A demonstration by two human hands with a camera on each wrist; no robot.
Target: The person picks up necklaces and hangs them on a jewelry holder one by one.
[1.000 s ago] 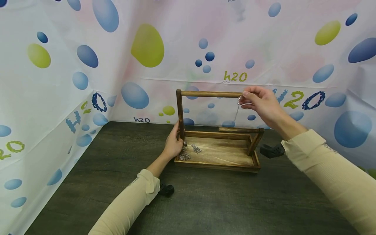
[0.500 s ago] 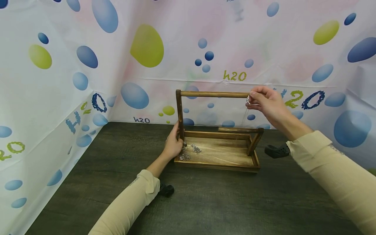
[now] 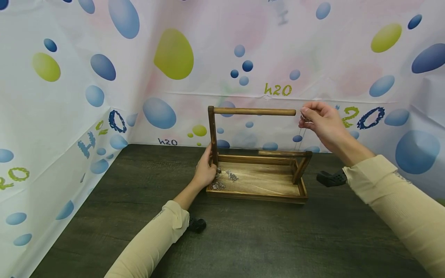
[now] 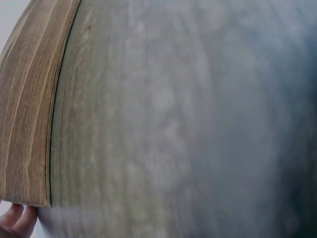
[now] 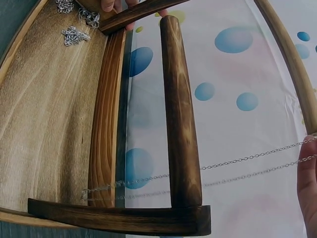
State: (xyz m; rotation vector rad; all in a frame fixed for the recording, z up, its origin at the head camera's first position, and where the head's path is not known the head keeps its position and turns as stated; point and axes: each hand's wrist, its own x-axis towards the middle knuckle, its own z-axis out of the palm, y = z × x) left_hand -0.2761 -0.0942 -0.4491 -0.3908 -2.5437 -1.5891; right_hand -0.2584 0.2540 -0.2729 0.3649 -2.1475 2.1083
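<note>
Your right hand (image 3: pixel 323 122) pinches a silver chain (image 5: pixel 242 159) just past the upper bar (image 3: pixel 255 111); that and the lower bar (image 3: pixel 278 154) look bare, chain clumps (image 3: pixel 218 185) lie in the tray (image 3: pixel 257 197), so probably only this one is left to set down; your left hand (image 3: pixel 205 173) grips the post (image 3: pixel 213 133)

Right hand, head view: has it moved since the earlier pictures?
Yes. The right hand has moved to the right: its fingertips overlapped the upper wooden rod earlier, and now sit just beyond its free end.
</note>
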